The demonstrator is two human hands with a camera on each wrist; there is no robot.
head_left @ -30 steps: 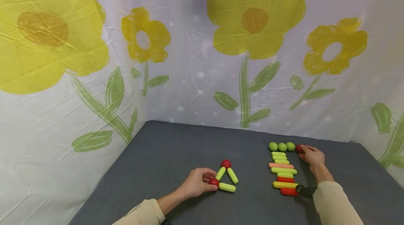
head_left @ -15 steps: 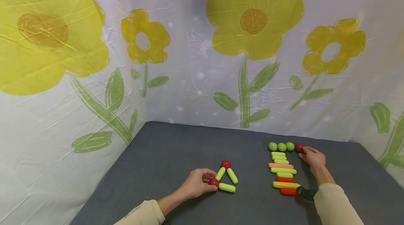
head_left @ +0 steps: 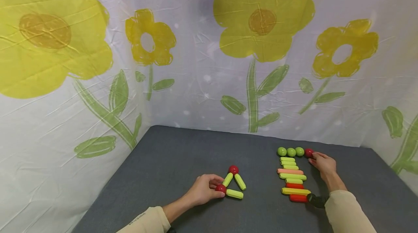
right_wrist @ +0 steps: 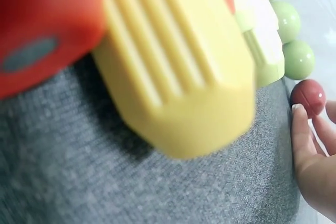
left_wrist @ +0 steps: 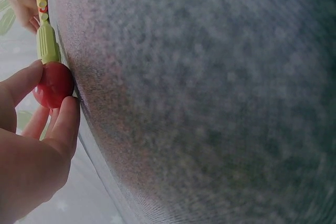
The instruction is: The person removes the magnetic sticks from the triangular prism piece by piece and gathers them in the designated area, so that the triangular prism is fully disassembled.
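My left hand [head_left: 204, 190] pinches a red ball [head_left: 221, 188] between thumb and fingers; the left wrist view shows that ball [left_wrist: 54, 84] against the end of a light green rod [left_wrist: 47, 43]. It forms the lower left corner of a three-sided figure made with a second red ball [head_left: 233, 169] and light green rods [head_left: 234, 194]. Off to the right, my right hand [head_left: 324, 164] holds another red ball [head_left: 308, 152] by its fingertips. That ball [right_wrist: 308, 98] lies at the right end of a row of green balls [head_left: 291, 152].
Below the green balls lies a column of rods: light green ones, a salmon rod [head_left: 290, 171], a yellow rod [head_left: 295, 191] and red rods [head_left: 298, 198]. The right wrist's black strap [head_left: 316, 200] is beside the lowest rods. A flowered cloth [head_left: 196, 80] hangs behind the dark grey table [head_left: 183, 153].
Very little differs. My right fingertips cover slightly less of their red ball than a second ago. My left hand stays where it was on its ball.
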